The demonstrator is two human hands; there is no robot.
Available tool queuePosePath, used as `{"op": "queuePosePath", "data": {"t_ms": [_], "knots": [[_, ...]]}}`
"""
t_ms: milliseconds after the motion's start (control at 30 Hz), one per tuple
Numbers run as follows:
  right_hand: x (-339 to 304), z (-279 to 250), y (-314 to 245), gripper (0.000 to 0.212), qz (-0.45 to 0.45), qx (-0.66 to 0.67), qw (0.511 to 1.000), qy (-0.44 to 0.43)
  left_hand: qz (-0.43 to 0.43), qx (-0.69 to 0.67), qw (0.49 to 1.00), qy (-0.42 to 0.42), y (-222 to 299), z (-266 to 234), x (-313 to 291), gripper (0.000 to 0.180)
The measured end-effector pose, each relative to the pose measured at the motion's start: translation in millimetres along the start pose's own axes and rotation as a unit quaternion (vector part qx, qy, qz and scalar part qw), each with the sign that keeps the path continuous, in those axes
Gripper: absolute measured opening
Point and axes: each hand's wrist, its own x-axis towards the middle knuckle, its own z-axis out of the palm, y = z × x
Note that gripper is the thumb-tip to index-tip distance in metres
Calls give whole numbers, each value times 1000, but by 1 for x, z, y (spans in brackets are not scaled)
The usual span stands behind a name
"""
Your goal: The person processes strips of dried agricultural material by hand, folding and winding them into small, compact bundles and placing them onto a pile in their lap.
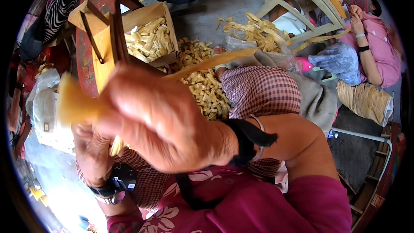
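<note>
- The right hand (159, 121) is raised close under the camera, its grip closed around a long pale yellow strip (207, 62) that runs up and to the right past the knuckles; the strip's near end fans out blurred at the left.
- The left hand (92, 155) sits just below and left, fingers curled shut on the lower part of the same strip, by the look of it.
- To do this well, I'd say keep both hands close together on the strip and hold it taut, so it does not twist or split unevenly.
- Below lie a heap of cut yellow pieces (205, 88) on the floor and a cardboard box (148, 39) holding more, well apart from the hands.
- Hard to make out: the right hand hides where the two grips meet, motion blur smears the strip's near end, and the fingertips cannot be seen.
- A seated person in pink (375, 47) is cut off at the right edge.
</note>
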Motion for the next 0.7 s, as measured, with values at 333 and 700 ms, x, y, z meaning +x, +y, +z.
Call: {"op": "queuePosePath", "data": {"t_ms": [333, 700], "knots": [[18, -24, 3, 34, 182, -51, 958, -216, 430, 418, 800, -26, 6, 8, 21, 21], [-2, -27, 18, 29, 31, -96, 978, -181, 78, -7, 989, -127, 0, -12, 15, 43]]}}
